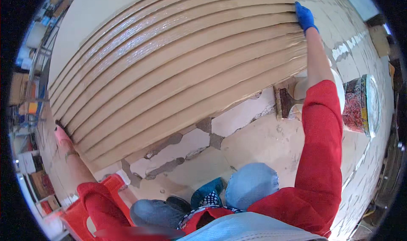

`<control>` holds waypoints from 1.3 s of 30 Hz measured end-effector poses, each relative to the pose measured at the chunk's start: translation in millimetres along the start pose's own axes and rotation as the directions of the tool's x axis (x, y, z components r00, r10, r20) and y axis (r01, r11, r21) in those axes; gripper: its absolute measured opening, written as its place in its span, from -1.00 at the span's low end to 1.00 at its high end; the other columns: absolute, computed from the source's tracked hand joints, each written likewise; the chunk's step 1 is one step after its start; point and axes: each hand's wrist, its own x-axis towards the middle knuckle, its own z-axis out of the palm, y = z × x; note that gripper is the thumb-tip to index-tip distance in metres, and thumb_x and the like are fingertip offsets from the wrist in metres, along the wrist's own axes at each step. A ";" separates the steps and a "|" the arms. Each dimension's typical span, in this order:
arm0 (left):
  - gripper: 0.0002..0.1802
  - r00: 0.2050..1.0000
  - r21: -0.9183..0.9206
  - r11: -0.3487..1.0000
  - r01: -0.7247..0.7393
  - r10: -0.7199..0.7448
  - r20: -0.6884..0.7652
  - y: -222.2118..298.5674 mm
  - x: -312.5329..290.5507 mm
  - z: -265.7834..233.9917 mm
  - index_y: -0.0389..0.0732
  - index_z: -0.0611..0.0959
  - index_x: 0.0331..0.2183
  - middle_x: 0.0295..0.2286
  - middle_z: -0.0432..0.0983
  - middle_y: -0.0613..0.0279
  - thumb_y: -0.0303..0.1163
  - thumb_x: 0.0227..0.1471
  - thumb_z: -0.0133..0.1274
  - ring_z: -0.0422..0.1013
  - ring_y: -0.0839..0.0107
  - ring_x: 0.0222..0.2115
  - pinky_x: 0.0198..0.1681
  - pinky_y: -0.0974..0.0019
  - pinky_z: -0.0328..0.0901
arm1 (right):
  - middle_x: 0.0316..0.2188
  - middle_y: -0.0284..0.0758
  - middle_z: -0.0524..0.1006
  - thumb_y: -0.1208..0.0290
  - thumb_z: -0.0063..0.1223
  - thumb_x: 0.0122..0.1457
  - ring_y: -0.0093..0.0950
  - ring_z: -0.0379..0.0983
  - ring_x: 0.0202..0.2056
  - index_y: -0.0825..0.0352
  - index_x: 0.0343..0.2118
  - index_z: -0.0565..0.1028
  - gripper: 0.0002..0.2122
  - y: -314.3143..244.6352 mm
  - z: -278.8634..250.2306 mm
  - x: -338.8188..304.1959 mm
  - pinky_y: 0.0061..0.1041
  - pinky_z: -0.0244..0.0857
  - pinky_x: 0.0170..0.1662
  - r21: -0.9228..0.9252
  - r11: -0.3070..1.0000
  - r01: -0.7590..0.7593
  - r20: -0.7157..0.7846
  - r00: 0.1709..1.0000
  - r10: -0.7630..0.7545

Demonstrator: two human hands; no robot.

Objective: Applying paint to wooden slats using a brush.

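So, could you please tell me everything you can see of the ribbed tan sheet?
The ribbed sheet is wide and tan, crossed by long dark lines that look curved through the lens. It looks like cardboard, with a shiny, film-like gleam toward its far side. It hides part of the floor; what supports it cannot be seen. The left hand is at its left end, the blue-gloved right hand at its right.
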 end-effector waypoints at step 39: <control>-0.44 0.416 0.484 0.108 0.868 0.372 -0.830 -14.8 17.7 -191.5 -0.31 0.51 -0.28 -0.26 0.40 -0.04 -0.01 -0.16 -0.17 0.33 0.11 -0.21 -0.16 0.18 0.18 | -0.21 0.01 0.35 -0.22 -0.49 -0.01 -0.13 0.26 -0.12 0.37 -0.24 0.41 -0.33 -115.2 20.3 -1.0 -0.25 0.07 -0.05 -0.229 0.970 -0.079 0.085 0.991 0.101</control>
